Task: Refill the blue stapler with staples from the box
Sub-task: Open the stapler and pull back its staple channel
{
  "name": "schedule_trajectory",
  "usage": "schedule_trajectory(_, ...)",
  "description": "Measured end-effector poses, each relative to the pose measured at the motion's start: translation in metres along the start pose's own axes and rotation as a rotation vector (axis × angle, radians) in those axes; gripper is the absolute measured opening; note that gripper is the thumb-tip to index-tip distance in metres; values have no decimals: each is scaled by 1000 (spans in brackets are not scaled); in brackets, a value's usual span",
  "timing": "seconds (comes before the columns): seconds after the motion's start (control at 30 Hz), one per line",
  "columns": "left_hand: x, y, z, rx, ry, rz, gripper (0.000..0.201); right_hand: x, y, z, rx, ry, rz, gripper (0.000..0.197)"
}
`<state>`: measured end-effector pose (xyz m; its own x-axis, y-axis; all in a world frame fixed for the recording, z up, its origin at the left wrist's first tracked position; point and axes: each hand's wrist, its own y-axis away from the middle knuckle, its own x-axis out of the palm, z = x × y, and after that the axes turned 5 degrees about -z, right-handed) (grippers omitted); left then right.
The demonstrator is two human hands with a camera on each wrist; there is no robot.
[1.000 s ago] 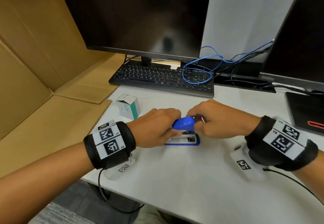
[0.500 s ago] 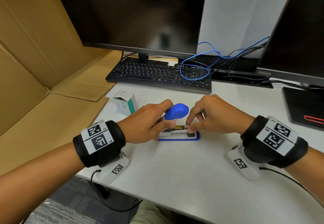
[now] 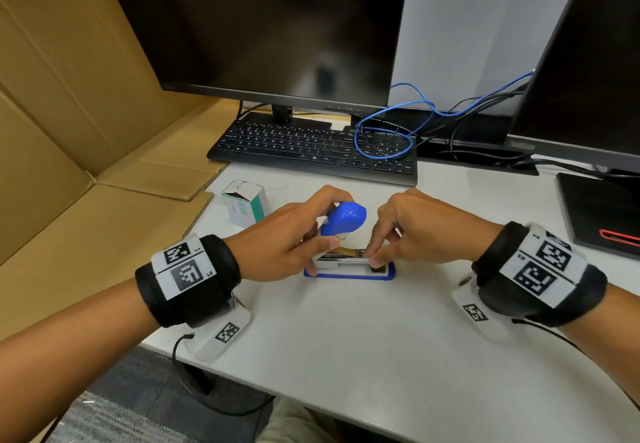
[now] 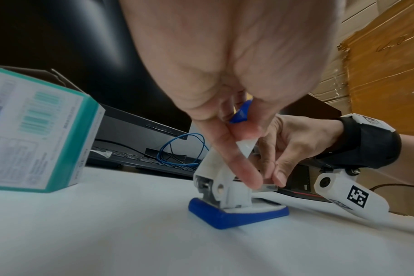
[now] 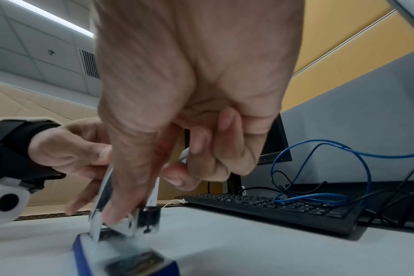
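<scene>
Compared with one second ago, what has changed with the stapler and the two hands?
The stapler's blue top has swung up and back; the left hand holds it open. The right hand has come off the top and its fingertips now press at the front of the open staple channel, where a strip of staples shows. The blue base and the staple box stayed where they were on the desk.

Even overhead light falls bright on the white tabletop (image 3: 346, 356), casting soft shadows beneath the fingers (image 3: 375, 262). Both wrist views blur near the lens; a ceiling light strip (image 5: 57, 20) glares; wide-angle edges bend.
</scene>
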<state>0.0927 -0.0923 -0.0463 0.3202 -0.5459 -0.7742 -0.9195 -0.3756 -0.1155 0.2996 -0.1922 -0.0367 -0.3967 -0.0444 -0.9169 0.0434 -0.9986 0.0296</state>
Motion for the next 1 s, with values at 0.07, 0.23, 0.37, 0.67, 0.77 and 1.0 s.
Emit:
schedule_trajectory(0.07, -2, 1, 1, -9, 38, -6, 32, -2, -2, 1, -3, 20, 20, 16)
schedule_trajectory(0.23, -4, 5, 3, -29, 123, -34, 31, -4, -4, 6, -8, 45, 49, 15)
schedule_trajectory(0.37, -7, 9, 3, -51, 213, -58, 30, -3, -5, 9, -9, 75, 64, 16)
schedule_trajectory(0.67, -18, 26, 12, -91, 314, -101, 24, -4, -8, 13, -14, 122, 81, 15)
schedule_trajectory(0.77, -22, 30, 11, -100, 307, -127, 23, -4, -7, 14, -14, 128, 88, 17)
schedule_trajectory(1.0, -35, 25, 5, 7, -163, -184, 36, -3, -10, 16, -8, 147, 108, 17)
